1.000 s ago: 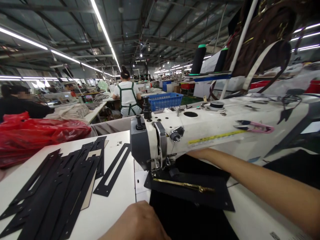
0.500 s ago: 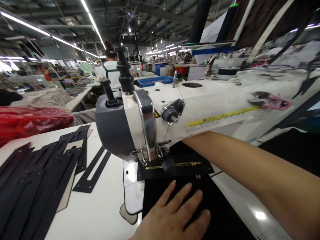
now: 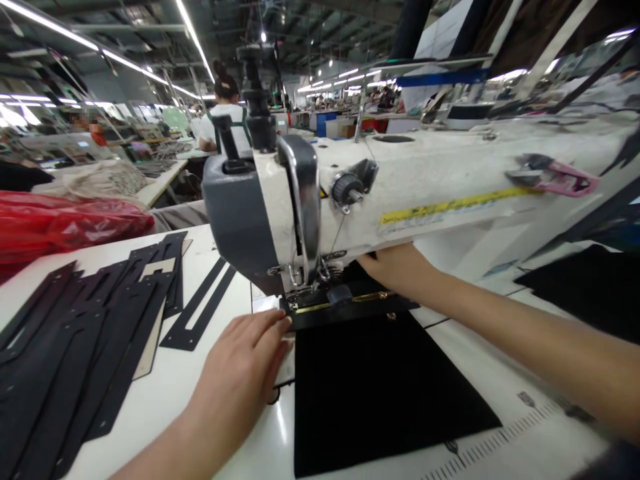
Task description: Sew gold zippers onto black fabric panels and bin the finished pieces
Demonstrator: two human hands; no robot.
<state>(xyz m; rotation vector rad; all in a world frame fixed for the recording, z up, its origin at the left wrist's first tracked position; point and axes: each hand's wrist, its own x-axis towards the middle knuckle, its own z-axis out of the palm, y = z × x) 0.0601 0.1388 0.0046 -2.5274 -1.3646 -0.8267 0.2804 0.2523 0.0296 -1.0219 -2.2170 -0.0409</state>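
Note:
A black panel with a gold-toothed zipper [image 3: 363,298] set in its slot lies beneath the sewing machine's needle area, and black fabric [image 3: 380,387] spreads from it toward me. At the panel's left end is my left hand [image 3: 250,353], its fingers closed together on the edge. My right hand [image 3: 403,270] reaches under the machine arm, behind the zipper's right end; its fingertips are partly hidden there, so I cannot tell their grip. The sewing machine [image 3: 295,213] stands over the panel, its needle and foot hard to make out.
Several black slotted pieces [image 3: 110,320] are piled at left, with a single slotted frame [image 3: 197,307] beside them. Red plastic wrap [image 3: 75,227] lies behind. Pink-handled snippers [image 3: 555,175] rest on the machine arm. Another person [image 3: 227,120] sits farther back.
My left hand has moved from lying spread on the black fabric to the panel's left end, its fingers drawn together. My right hand now shows beneath the machine arm. The view has shifted slightly.

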